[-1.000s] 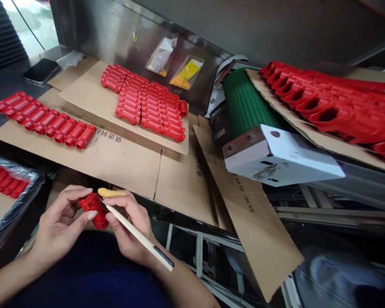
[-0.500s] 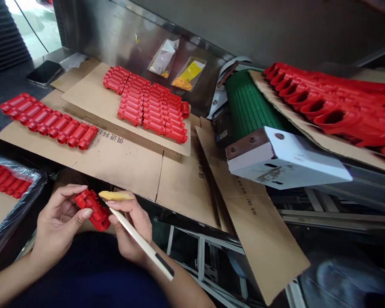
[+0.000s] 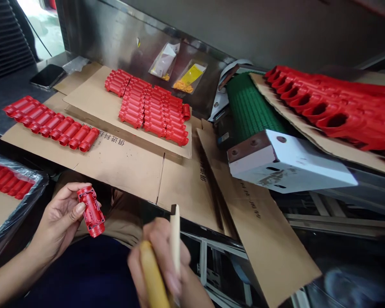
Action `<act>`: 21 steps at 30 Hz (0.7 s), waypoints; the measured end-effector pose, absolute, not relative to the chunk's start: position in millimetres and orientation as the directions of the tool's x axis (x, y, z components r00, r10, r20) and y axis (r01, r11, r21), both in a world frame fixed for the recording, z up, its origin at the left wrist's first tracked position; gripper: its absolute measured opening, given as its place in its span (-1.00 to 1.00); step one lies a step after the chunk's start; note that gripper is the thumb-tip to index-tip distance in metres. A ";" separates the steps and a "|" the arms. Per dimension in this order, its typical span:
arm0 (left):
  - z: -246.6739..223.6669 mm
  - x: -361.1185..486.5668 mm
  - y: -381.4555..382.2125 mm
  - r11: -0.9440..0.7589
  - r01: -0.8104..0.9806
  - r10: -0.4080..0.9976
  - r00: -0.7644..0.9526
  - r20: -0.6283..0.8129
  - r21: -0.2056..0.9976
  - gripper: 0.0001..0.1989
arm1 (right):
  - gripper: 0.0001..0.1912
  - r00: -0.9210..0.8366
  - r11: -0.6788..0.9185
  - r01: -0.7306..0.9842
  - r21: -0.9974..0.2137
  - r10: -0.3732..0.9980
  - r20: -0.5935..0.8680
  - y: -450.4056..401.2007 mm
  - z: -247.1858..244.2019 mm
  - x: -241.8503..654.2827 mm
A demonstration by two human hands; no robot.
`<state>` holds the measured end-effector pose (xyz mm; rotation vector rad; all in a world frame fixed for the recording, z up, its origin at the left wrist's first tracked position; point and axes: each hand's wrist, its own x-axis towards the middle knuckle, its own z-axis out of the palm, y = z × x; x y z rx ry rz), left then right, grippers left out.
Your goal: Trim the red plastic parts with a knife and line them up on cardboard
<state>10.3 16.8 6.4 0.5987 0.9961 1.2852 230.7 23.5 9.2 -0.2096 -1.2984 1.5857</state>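
My left hand (image 3: 62, 218) grips a red plastic cylindrical housing (image 3: 91, 212) between thumb and fingers, its cut-out side facing up and its ribbed end pointing down. My right hand (image 3: 160, 256), slightly blurred, is away to the right, closed around two slim things. One is a tool with a rounded yellow handle (image 3: 153, 276); its lower end runs out of the picture. The other is a cream-coloured stick (image 3: 176, 239) with a black end, standing upright between the fingers. A row of similar red housings (image 3: 53, 124) lies on the cardboard ahead.
Further red housings stand in rows on a cardboard sheet (image 3: 112, 117). A green roller conveyor (image 3: 253, 105) with a white bracket (image 3: 295, 164) is at right, with more red parts (image 3: 336, 105). A phone (image 3: 47, 76) lies at back left; a plastic-lined box (image 3: 40, 182) is at left.
My right hand has moved away from the red housing, right and down, turning the tool and stick over. The left hand has rotated the housing more upright, exposing its cut-out side.
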 end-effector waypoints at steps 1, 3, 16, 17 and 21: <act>5.1 9.7 16.6 0.213 -0.501 0.965 -0.030 -0.262 0.839 -0.67 | -0.31 -0.429 0.215 -0.527 -0.822 0.768 0.476 23.3 10.8 234.3; 2.4 8.9 16.4 0.189 -0.497 0.968 -0.050 -0.245 0.847 -0.67 | -0.36 -0.347 0.362 -0.298 -0.883 0.821 0.453 24.5 14.2 239.9; 1.3 11.1 24.9 0.127 -0.475 0.976 -0.097 -0.195 0.871 -0.68 | -0.77 -0.302 0.600 0.084 -0.796 0.776 0.553 23.6 10.6 231.7; 0.0 12.1 23.7 0.133 -0.478 0.975 -0.094 -0.201 0.868 -0.68 | -0.77 -0.323 0.610 0.071 -0.789 0.763 0.561 23.7 9.7 231.4; -4.6 10.5 22.6 0.171 -0.454 0.970 -0.081 -0.231 0.875 -0.66 | -0.68 -0.361 0.622 0.033 -0.782 0.737 0.571 23.3 7.0 232.7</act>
